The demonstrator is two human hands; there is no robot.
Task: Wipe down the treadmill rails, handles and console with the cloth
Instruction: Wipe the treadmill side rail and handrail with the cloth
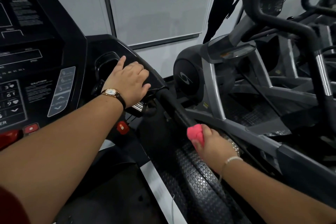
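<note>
Head view, right grip (209,142) clenching pink cloth (195,132) on handrail (173,106), left grip (127,80) seemingly clasping console (116,45)

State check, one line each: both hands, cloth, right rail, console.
left hand: on the console's right edge, fingers curled over it, no cloth.
right hand: grips the cloth, down at the handrail.
cloth: pink, bunched up, pressed against the handrail.
handrail: black, cloth on its lower stretch, upper stretch bare.
console: display dark, nothing lit.
</note>
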